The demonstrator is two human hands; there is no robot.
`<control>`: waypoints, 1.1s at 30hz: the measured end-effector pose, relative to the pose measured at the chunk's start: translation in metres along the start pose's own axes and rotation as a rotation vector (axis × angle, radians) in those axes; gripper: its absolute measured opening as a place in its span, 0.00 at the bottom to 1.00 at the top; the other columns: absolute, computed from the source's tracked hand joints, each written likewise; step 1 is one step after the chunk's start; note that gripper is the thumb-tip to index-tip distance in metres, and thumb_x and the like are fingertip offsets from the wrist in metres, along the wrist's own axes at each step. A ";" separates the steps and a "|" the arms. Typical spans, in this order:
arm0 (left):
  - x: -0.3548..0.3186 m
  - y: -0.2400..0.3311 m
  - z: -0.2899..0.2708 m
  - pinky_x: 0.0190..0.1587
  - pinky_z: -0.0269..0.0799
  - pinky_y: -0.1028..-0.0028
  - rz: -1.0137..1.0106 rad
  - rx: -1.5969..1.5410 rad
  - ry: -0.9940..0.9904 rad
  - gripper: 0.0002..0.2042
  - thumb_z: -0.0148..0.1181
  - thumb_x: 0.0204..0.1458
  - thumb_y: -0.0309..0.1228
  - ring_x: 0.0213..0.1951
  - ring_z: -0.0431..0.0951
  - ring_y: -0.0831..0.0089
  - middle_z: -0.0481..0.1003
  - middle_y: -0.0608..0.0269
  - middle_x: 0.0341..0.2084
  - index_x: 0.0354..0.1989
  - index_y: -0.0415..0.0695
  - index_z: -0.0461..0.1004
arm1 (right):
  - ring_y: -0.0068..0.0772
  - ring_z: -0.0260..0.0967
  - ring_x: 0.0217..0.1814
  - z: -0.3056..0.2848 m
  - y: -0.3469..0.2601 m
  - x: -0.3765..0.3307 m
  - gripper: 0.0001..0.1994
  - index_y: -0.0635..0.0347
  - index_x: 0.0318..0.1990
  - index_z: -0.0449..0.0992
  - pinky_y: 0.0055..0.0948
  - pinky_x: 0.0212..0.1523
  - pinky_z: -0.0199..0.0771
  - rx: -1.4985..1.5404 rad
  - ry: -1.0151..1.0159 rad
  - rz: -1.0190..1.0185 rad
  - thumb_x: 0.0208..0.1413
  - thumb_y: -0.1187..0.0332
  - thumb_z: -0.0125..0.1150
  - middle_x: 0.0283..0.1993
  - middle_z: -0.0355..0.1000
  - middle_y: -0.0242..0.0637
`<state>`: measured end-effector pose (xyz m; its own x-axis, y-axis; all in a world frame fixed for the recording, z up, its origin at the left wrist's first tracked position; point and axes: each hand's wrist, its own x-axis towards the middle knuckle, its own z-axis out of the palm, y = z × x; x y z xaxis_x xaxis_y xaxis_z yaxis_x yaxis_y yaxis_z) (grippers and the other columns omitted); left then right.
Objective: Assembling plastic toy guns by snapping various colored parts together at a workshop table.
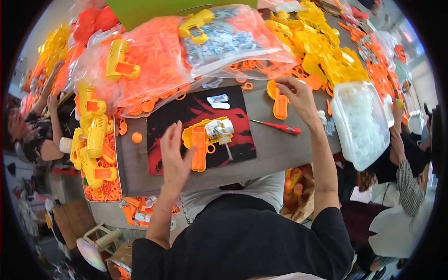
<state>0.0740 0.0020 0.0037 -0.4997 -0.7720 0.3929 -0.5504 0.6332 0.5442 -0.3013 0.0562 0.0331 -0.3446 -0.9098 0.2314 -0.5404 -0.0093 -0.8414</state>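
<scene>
At eight o'clock from the toy gun point(199, 142) on the mat point(163, 114), the left hand point(174, 158) has its grip spread, empty; at two, I cannot tell whether the right hand point(298, 97) holds an orange piece point(280, 108).

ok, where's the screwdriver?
Head view, right of centre: the screwdriver lies on the table, tip by the right edge of the mat, below the right hand in the picture.

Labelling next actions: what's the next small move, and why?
Probably close the right hand on the yellow-and-orange part: it hangs close by, contact unclear, while the open left hand is beside the toy assembly on the mat.
</scene>
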 end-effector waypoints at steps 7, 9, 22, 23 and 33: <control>-0.050 0.005 0.022 0.69 0.46 0.49 0.024 0.123 -0.211 0.41 0.66 0.49 0.44 0.71 0.44 0.39 0.51 0.42 0.69 0.70 0.39 0.55 | 0.33 0.76 0.40 -0.012 0.032 0.108 0.14 0.62 0.49 0.76 0.28 0.42 0.73 -0.358 0.477 -0.065 0.57 0.67 0.62 0.39 0.77 0.42; -0.048 0.005 0.023 0.70 0.45 0.50 0.031 0.111 -0.208 0.44 0.70 0.45 0.37 0.71 0.43 0.40 0.51 0.45 0.69 0.70 0.41 0.54 | 0.38 0.75 0.43 -0.019 0.050 0.147 0.16 0.59 0.52 0.74 0.33 0.44 0.73 -0.499 0.589 -0.100 0.56 0.66 0.61 0.44 0.76 0.44; -0.041 0.007 0.023 0.71 0.42 0.49 0.026 0.034 -0.252 0.41 0.67 0.48 0.34 0.72 0.42 0.42 0.49 0.47 0.71 0.70 0.41 0.54 | 0.41 0.68 0.54 -0.079 0.111 0.192 0.19 0.59 0.51 0.71 0.40 0.47 0.72 -0.259 0.311 0.166 0.63 0.55 0.54 0.49 0.72 0.39; -0.041 0.007 0.022 0.71 0.42 0.49 0.025 0.047 -0.257 0.40 0.66 0.48 0.34 0.72 0.42 0.42 0.49 0.47 0.71 0.70 0.41 0.54 | 0.36 0.68 0.52 -0.081 0.108 0.182 0.19 0.60 0.51 0.71 0.38 0.47 0.72 -0.019 0.327 0.208 0.63 0.53 0.53 0.48 0.71 0.36; -0.047 0.012 0.024 0.70 0.37 0.46 0.069 0.078 -0.225 0.38 0.63 0.51 0.37 0.73 0.40 0.43 0.47 0.45 0.71 0.70 0.41 0.54 | 0.39 0.65 0.62 -0.079 0.057 0.092 0.15 0.65 0.53 0.68 0.38 0.57 0.73 1.078 0.398 0.030 0.71 0.62 0.42 0.65 0.62 0.43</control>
<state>0.0742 0.0472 -0.0260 -0.6693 -0.7005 0.2476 -0.5554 0.6931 0.4594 -0.4246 0.0045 0.0457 -0.6682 -0.7217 0.1809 0.3438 -0.5152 -0.7851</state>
